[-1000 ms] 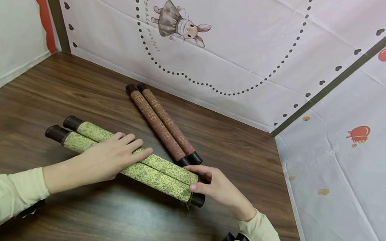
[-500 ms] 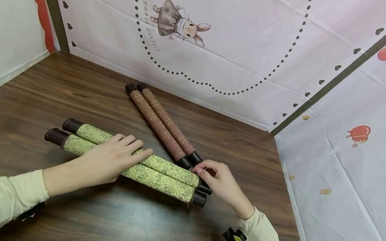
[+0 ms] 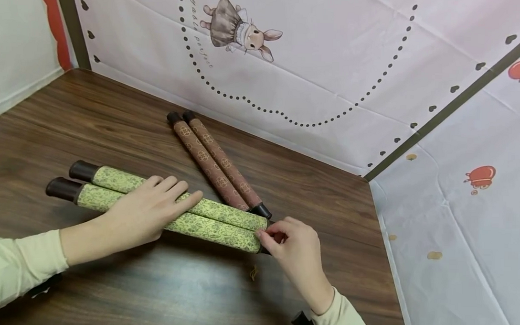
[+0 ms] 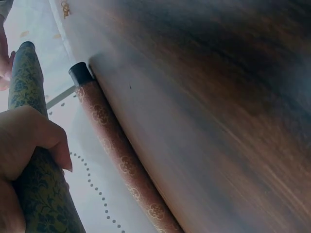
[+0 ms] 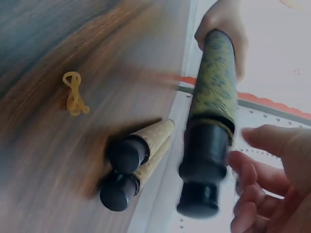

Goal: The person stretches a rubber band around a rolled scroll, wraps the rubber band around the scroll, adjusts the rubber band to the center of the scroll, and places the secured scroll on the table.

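Observation:
A rolled scroll point(image 3: 216, 228) in green floral cloth, with two parallel rollers and dark end knobs point(image 3: 63, 189), is held above the wooden table. My left hand point(image 3: 148, 206) grips it across the middle; the left wrist view shows the fingers wrapped around the cloth. At the scroll's right end is my right hand point(image 3: 293, 245), its thumb and fingers bent close beside the end. A thin yellowish band point(image 5: 221, 125) circles the cloth there, in the right wrist view. Whether the right fingertips pinch that band I cannot tell. The right-end knobs are partly hidden by this hand in the head view.
A brown scroll point(image 3: 217, 166) with gold flower patterns and black knobs lies behind the green one. A loose yellow rubber band point(image 5: 74, 94) lies on the table point(image 3: 173, 293) nearer the front. Printed cloth walls point(image 3: 332, 64) border the table at the back and sides.
The green scroll has shifted left and its right end has risen, baring the rubber band on the table. My right hand went from the roller's end to the band; the left kept its grip.

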Tool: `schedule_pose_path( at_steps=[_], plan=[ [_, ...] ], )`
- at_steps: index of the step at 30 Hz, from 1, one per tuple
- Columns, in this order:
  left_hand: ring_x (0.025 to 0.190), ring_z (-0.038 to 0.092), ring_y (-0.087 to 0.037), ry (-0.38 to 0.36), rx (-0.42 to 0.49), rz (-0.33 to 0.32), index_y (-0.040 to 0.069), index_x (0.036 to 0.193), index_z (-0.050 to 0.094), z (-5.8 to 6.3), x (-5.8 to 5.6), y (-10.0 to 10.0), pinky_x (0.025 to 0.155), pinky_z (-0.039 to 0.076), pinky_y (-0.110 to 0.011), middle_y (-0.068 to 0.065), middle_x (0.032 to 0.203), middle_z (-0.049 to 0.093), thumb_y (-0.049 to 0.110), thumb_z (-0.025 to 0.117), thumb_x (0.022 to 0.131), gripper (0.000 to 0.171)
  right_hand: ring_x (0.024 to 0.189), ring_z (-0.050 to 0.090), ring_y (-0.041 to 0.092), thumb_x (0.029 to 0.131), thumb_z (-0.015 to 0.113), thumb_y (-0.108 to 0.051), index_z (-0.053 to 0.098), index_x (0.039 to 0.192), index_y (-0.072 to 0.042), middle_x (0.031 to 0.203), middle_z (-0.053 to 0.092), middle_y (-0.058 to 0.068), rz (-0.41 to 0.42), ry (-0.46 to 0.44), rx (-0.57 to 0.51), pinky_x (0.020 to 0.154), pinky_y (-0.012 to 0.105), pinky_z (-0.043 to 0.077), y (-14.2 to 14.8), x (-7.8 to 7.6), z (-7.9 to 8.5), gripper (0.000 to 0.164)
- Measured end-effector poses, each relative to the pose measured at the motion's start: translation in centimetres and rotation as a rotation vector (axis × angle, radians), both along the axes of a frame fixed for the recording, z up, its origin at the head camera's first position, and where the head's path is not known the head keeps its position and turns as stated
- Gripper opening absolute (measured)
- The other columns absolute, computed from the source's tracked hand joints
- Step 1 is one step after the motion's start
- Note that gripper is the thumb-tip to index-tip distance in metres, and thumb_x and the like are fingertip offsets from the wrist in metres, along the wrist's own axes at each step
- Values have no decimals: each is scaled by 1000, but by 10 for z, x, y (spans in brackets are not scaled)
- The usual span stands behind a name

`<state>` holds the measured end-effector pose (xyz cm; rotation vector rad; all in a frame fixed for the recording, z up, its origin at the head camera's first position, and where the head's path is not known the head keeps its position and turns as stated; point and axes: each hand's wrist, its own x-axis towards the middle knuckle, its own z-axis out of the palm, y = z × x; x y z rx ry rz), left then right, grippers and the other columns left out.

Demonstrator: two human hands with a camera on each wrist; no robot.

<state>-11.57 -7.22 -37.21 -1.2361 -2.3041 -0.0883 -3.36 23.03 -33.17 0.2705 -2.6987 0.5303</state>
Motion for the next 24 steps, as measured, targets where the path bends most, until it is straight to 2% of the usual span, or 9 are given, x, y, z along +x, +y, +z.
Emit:
schedule_pose_path(
  at_steps=[4, 12, 15, 17, 19, 20, 22, 24],
  plan=[
    [84, 56, -31, 17, 11, 4, 10, 124, 55, 0, 0, 1, 68, 46, -40, -12, 95, 60, -5, 68, 60, 67, 49, 43, -5, 77, 82, -31, 72, 67, -24, 61, 60, -14, -30, -16, 82, 47, 14, 33, -7, 0, 1, 16],
    [83, 56, -30, 65, 2, 13, 10, 124, 55, 0, 1, 4, 69, 48, -41, -12, 95, 60, -4, 69, 61, 66, 50, 55, 2, 76, 83, -28, 72, 69, -23, 62, 65, -11, -53, 112, 248, 46, 23, 42, -18, 0, -2, 14],
    [83, 57, -30, 82, 1, 22, 9, 124, 55, 0, 1, 5, 70, 49, -41, -12, 94, 60, -2, 71, 63, 64, 49, 56, 5, 77, 81, -26, 72, 69, -22, 61, 66, -11, -72, 86, 291, 44, 26, 43, -21, -2, -1, 13],
    [82, 56, -30, 92, 7, 29, 10, 124, 55, -1, 2, 5, 70, 49, -41, -12, 93, 59, 0, 72, 64, 63, 48, 54, 4, 79, 79, -23, 72, 69, -21, 60, 66, -10, -75, 45, 278, 44, 25, 43, -22, -4, -1, 12],
    [80, 55, -30, 97, 20, 33, 10, 125, 55, -1, 2, 4, 68, 48, -40, -11, 91, 58, 0, 73, 64, 64, 47, 52, 1, 80, 76, -19, 71, 70, -18, 59, 65, -10, -64, -28, 184, 45, 22, 42, -20, -6, -2, 11],
    [80, 55, -31, 99, 28, 37, 10, 124, 55, -2, 3, 4, 67, 47, -40, -11, 91, 58, 0, 73, 63, 65, 46, 49, 0, 81, 74, -16, 70, 71, -17, 57, 63, -10, -55, -84, 93, 45, 20, 40, -19, -7, -2, 11],
    [78, 54, -31, 103, 44, 48, 11, 124, 54, -3, 3, 5, 64, 45, -39, -11, 90, 57, -1, 75, 62, 67, 42, 44, 0, 84, 69, -11, 68, 74, -13, 52, 58, -6, -26, -240, -174, 43, 19, 37, -17, -9, -3, 11],
    [76, 52, -31, 101, 58, 65, 12, 124, 54, -4, 3, 6, 61, 43, -38, -10, 88, 56, 0, 77, 62, 67, 38, 39, 2, 88, 63, -8, 66, 79, -6, 48, 50, -4, -19, -403, -492, 40, 19, 33, -15, -9, -3, 10]
  ],
)
